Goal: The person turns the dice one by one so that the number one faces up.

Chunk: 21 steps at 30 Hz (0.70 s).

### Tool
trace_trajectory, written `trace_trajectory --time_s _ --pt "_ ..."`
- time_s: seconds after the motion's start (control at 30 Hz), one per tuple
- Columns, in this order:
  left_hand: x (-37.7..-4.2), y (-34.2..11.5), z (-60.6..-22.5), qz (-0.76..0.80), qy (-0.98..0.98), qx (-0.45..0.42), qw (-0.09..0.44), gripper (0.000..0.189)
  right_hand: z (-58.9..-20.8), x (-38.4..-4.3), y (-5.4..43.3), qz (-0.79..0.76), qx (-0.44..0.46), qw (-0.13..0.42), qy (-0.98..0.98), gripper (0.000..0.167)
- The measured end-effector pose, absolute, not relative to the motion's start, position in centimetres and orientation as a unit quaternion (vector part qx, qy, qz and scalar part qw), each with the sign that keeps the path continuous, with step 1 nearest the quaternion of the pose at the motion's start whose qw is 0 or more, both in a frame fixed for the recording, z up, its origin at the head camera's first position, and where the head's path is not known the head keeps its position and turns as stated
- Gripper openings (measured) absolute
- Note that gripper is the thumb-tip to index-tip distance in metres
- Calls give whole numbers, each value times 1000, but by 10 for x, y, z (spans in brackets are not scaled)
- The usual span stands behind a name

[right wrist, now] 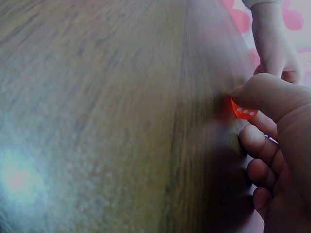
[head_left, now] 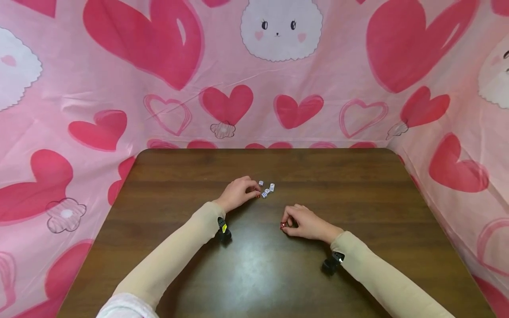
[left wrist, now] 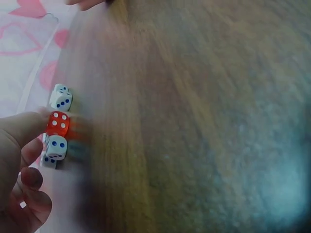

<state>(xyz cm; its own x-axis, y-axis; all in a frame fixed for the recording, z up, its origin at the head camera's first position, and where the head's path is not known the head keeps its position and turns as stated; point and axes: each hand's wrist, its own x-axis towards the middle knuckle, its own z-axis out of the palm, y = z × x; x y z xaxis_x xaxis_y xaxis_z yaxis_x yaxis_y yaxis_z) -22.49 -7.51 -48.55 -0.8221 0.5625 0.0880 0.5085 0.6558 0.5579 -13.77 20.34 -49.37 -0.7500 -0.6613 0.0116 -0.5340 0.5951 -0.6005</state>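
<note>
Red die pinched in my right hand. Thumb and index finger meet on it; the other 3 fingers curl loosely and hold nothing. White pips show on its exposed face. Position: just over the dark wood-grain surface, nearer to me than the white dice. Cannot tell whether its underside touches the wood.

My left hand sits farther out, beside the white dice. Thumb and index finger are nearly closed, with a 2nd red die gripped at the tips; remaining fingers bent, holding nothing. 4 white pips face the left wrist view. White dice lie close around it, blue pips on the faces turned that way; contact between them and the red die unclear.

White dice count: at least 4, in a loose cluster to the right of my left fingertips. From the head view, 1 stands a little apart on the far side; the others lie close together.

Both forearms in pale beige sleeves. Black device at my left wrist, similar at the right. Glare patch on the wood between my arms. Pink heart-printed cloth hangs behind the far edge and along both sides.
</note>
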Motion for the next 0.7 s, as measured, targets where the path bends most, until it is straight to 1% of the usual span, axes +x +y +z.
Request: trace_trajectory --time_s 0.2,0.37,0.57,0.7 --pt "-226 -79 -489 301 901 308 51 10 -495 -137 202 -296 -341 95 887 18" --pt "-226 -79 -490 293 899 322 44 16 -495 -137 202 -295 -345 86 887 18" --pt "-225 -80 -488 282 901 324 50 20 -495 -137 201 -289 -340 95 890 18" --pt "-224 -80 -485 299 899 314 55 17 -494 -136 201 -290 -335 103 891 18"
